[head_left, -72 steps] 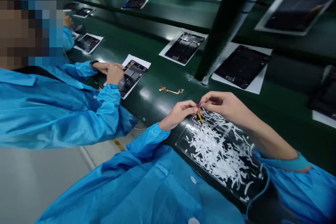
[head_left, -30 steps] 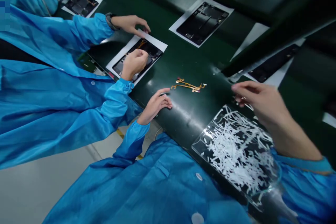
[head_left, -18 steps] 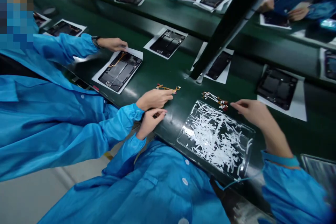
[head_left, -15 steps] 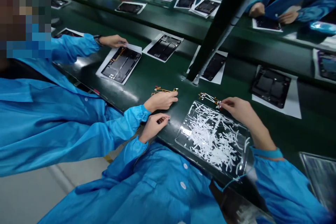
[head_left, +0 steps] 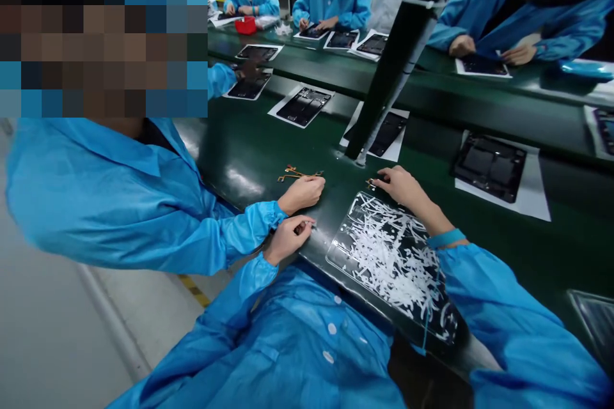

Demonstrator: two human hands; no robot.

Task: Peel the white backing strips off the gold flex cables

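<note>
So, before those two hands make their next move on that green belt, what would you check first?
1. Right hand at the small gold-and-red flex strip on the dark green belt: ok, its fingertips meet the strip.
2. Strip firmly pinched: cannot tell, the fingers hide most of it.
3. Left hand free: cannot tell; it is curled at the belt's edge.
4. Clear plastic tray of white slivers lying flat: ok, under the right forearm.
5. Co-worker's hand apart from both hands: ok; it sits by the long gold flex cable.
</note>
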